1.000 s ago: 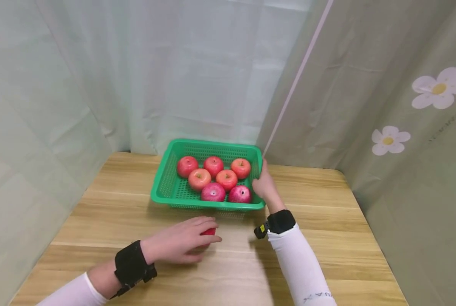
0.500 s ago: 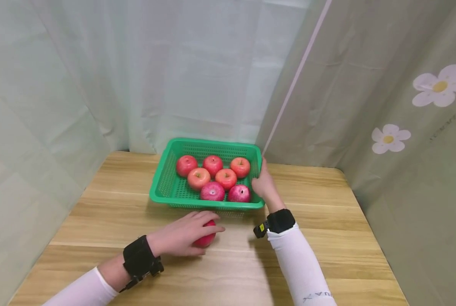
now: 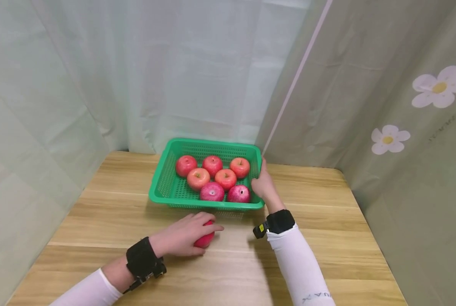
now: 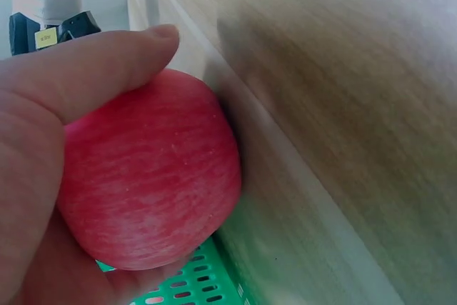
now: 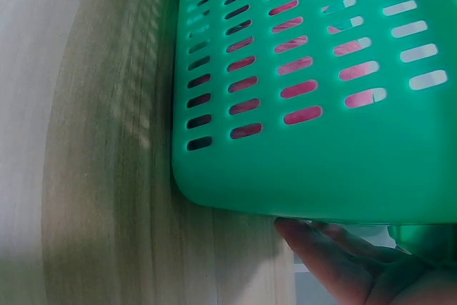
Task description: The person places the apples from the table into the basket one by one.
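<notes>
A red apple (image 3: 204, 241) sits in my left hand (image 3: 182, 236), in front of the basket near the table surface. In the left wrist view the thumb lies along one side of this apple (image 4: 153, 173) and fingers curl round the other side. The green slotted plastic basket (image 3: 157, 187) stands at the back of the table with several red and pinkish apples (image 3: 225, 179) inside. My right hand (image 3: 264, 182) holds its right rim, thumb over the edge and fingers outside. The right wrist view shows the basket's slotted wall (image 5: 314, 169) and fingers (image 5: 328, 258) against its end.
The wooden table (image 3: 319, 255) extends to both sides of the basket and in front of it. Pale curtains (image 3: 212, 85) hang close behind and along both sides, with white flower prints on the right.
My left hand has shifted slightly forward and to the right with the apple, and more of the apple shows. The right hand stays on the basket rim.
</notes>
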`<state>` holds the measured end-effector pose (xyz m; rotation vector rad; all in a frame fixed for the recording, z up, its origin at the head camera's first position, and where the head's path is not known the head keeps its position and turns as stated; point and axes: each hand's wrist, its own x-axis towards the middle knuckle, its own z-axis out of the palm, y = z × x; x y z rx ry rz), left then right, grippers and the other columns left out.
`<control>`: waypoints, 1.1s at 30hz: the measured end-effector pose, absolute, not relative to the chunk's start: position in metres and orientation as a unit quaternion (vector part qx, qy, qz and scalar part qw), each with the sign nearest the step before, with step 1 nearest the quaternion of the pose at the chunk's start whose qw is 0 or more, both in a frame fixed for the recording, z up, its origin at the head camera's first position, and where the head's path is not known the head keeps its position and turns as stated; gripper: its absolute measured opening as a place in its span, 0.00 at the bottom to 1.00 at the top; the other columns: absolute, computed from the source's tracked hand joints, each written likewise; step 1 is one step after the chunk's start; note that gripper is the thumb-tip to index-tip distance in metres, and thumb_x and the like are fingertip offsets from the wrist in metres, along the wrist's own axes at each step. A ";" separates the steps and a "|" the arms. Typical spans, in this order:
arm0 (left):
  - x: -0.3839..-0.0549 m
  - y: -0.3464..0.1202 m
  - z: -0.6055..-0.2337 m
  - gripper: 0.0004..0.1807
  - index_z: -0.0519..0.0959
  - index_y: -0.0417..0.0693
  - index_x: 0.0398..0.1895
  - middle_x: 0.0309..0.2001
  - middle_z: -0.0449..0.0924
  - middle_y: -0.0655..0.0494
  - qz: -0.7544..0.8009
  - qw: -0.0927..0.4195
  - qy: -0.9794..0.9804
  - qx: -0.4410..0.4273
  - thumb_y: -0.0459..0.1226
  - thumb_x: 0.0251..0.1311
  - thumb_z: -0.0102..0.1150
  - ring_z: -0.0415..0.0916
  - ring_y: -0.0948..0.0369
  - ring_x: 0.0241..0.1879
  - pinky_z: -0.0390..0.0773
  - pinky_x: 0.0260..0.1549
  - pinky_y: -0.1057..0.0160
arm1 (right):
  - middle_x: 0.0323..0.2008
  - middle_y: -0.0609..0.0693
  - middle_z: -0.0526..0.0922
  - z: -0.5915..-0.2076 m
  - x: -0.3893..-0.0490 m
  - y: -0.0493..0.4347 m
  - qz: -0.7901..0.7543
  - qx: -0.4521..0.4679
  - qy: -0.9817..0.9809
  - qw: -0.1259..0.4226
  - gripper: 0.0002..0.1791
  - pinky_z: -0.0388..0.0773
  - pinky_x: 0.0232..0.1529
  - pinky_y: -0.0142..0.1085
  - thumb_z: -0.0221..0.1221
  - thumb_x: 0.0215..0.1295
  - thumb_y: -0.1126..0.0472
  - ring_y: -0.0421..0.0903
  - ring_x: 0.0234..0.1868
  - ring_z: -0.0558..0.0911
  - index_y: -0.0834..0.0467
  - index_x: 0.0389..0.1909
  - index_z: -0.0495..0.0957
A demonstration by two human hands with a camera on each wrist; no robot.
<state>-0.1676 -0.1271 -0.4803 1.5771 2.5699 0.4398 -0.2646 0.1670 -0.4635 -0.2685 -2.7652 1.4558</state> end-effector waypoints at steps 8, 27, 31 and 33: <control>-0.166 -0.129 -0.479 0.41 0.68 0.59 0.69 0.57 0.69 0.60 0.146 0.042 0.840 0.521 0.48 0.49 0.73 0.63 0.62 0.56 0.77 0.48 0.52 | 0.66 0.62 0.67 -0.464 -0.265 0.168 0.462 -0.081 -0.883 0.006 0.51 0.74 0.52 0.59 0.50 0.60 0.72 0.57 0.58 0.71 0.45 0.80 0.36; -0.169 -0.133 -0.483 0.38 0.67 0.56 0.62 0.55 0.67 0.65 0.167 0.069 0.854 0.488 0.49 0.46 0.72 0.61 0.65 0.54 0.76 0.53 0.55 | 0.66 0.63 0.67 -0.462 -0.267 0.169 0.460 -0.080 -0.884 0.003 0.52 0.74 0.53 0.59 0.49 0.59 0.72 0.58 0.59 0.70 0.46 0.80 0.35; -0.166 -0.136 -0.480 0.37 0.66 0.54 0.62 0.56 0.67 0.65 0.177 0.076 0.850 0.491 0.48 0.48 0.70 0.61 0.66 0.55 0.75 0.54 0.56 | 0.67 0.63 0.67 -0.463 -0.267 0.169 0.459 -0.080 -0.885 0.002 0.51 0.73 0.54 0.59 0.49 0.60 0.72 0.58 0.60 0.69 0.47 0.80 0.36; -0.165 -0.138 -0.476 0.37 0.66 0.54 0.62 0.55 0.67 0.66 0.192 0.082 0.847 0.489 0.47 0.48 0.70 0.61 0.67 0.54 0.76 0.53 0.58 | 0.66 0.63 0.67 -0.463 -0.267 0.169 0.459 -0.080 -0.885 0.003 0.51 0.73 0.55 0.59 0.49 0.60 0.72 0.58 0.60 0.69 0.48 0.80 0.36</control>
